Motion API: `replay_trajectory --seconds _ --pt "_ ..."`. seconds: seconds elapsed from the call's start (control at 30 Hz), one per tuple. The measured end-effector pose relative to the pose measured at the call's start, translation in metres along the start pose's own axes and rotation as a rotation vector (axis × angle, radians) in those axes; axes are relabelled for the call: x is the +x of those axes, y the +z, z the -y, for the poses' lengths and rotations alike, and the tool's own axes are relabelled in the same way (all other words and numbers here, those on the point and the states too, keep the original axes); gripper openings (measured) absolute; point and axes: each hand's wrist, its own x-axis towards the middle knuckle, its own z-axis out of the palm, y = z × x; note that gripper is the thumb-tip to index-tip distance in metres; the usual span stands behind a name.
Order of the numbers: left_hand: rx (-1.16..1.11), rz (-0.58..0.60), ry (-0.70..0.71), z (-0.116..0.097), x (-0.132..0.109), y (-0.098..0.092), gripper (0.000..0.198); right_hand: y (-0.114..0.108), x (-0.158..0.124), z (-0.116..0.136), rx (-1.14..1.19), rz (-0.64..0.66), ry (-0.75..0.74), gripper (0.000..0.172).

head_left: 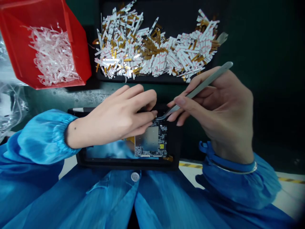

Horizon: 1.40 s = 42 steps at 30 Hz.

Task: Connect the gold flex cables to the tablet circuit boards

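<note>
My right hand grips metal tweezers, their bent tips down at the upper edge of a circuit board. The board carries a large silver shield plate and a small yellow square. It sits at the right end of a flat device with a shiny blue-reflecting surface, inside a black tray. Over the device reaches my left hand, fingers curled and thumb and fingertip closed close to the tweezer tips. Whatever is between those fingers is hidden.
Beyond the hands, a black tray holds a heap of white-and-amber flex strips. A red bin with shredded clear film stands at the upper left. A dark tool with a whitish end shows beside my left wrist. Clear plastic lies far left.
</note>
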Motion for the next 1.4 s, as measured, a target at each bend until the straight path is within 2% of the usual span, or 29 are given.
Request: replay_trajectory --seconds 0.17,0.4,0.63,0.87,1.03,1.23,1.4 --pt "-0.034 -0.024 -0.009 0.0 -0.002 0.004 0.027 0.0 0.001 0.0 0.013 0.006 0.018 0.024" --pt "-0.148 0.044 -0.102 0.001 0.012 0.013 0.018 0.002 0.001 -0.005 0.076 -0.056 -0.018 0.026" --pt "-0.259 0.006 -0.16 -0.001 0.009 0.005 0.017 0.002 0.0 -0.004 0.066 -0.06 0.028 0.025" --pt "-0.004 -0.045 0.001 -0.014 -0.016 0.0 0.019 0.001 0.001 -0.006 0.072 -0.037 -0.01 0.027" --pt "0.054 -0.02 -0.01 -0.021 -0.028 0.003 0.029 0.002 0.0 -0.003 0.051 -0.042 -0.045 0.028" --pt "0.092 -0.049 -0.014 -0.022 -0.031 0.013 0.038 0.001 0.002 -0.001 0.033 -0.02 -0.082 0.028" --pt "0.243 -0.055 0.088 -0.021 -0.025 0.01 0.034 0.002 0.003 0.002 0.006 -0.032 -0.087 0.03"
